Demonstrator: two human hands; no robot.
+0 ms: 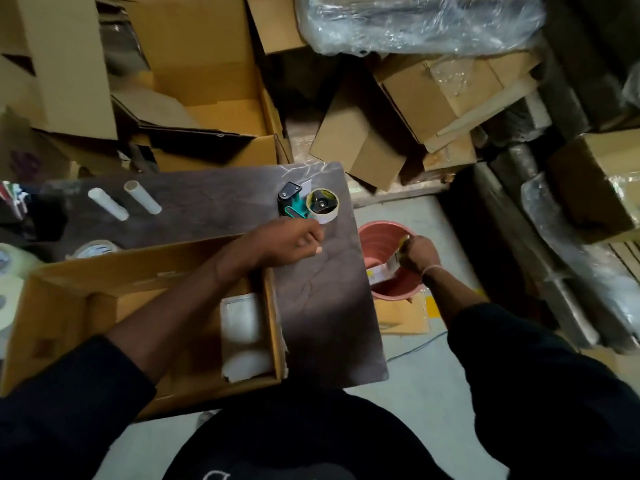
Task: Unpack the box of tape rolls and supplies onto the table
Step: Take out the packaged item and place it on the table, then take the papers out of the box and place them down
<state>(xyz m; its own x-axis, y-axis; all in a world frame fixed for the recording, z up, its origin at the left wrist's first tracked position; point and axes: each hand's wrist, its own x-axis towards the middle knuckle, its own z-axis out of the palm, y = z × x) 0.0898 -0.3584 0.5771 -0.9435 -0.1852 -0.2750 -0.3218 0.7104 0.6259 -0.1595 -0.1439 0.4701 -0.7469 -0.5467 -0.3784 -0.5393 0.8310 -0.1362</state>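
Observation:
An open cardboard box [104, 278] rests on the left part of the dark table [325, 299]; white packaging [242, 334] lies in its right end. A green tape dispenser [308, 202] with a tape roll stands at the table's far right corner. My left hand [294, 242] hovers just in front of the dispenser, fingers curled, nothing visibly in it. My right hand [417, 254] is off the table's right edge, over a red bucket [377, 244], gripping a white and yellow piece of packaging [388, 268]. Two white tubes [124, 200] lie at the back left.
Tape rolls [95, 249] sit behind the box, with larger pale rolls [10, 271] at the far left edge. Open cardboard boxes [207, 81] and plastic-wrapped bundles [415, 19] crowd the floor behind the table. A flat cardboard piece [401, 317] lies under the bucket.

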